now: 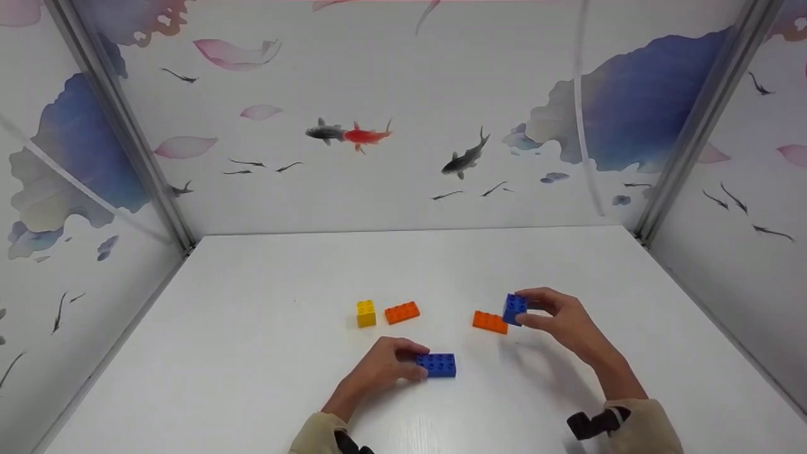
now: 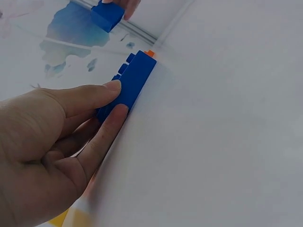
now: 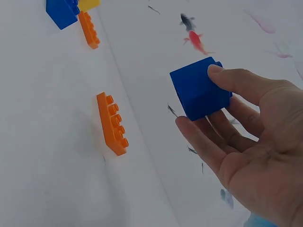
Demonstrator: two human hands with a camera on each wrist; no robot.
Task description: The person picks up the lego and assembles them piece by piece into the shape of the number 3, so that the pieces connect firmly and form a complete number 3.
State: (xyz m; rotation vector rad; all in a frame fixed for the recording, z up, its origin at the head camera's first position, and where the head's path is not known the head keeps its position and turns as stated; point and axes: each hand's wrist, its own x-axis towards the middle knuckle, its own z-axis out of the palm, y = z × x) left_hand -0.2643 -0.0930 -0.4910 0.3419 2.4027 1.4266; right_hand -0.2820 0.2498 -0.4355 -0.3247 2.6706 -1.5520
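My left hand (image 1: 392, 364) grips the left end of a long blue brick (image 1: 440, 365), thumb on the near side and fingers on the far side, low at the white table. In the left wrist view the studs of this long blue brick (image 2: 135, 75) face the upper left. Off to the right, my right hand (image 1: 562, 316) pinches a small blue brick (image 1: 514, 308) between thumb and fingers, held up above the table. This small blue brick (image 3: 199, 90) shows a plain side in the right wrist view. Just left of it lies a flat orange brick (image 1: 489, 322), partly overlapped by it in the head view.
A second flat orange brick (image 1: 402, 313) and a yellow brick (image 1: 365, 314) lie behind the left hand on the white table (image 1: 252, 353). Printed panels with fish and petals wall the table at the back (image 1: 391, 195) and both sides.
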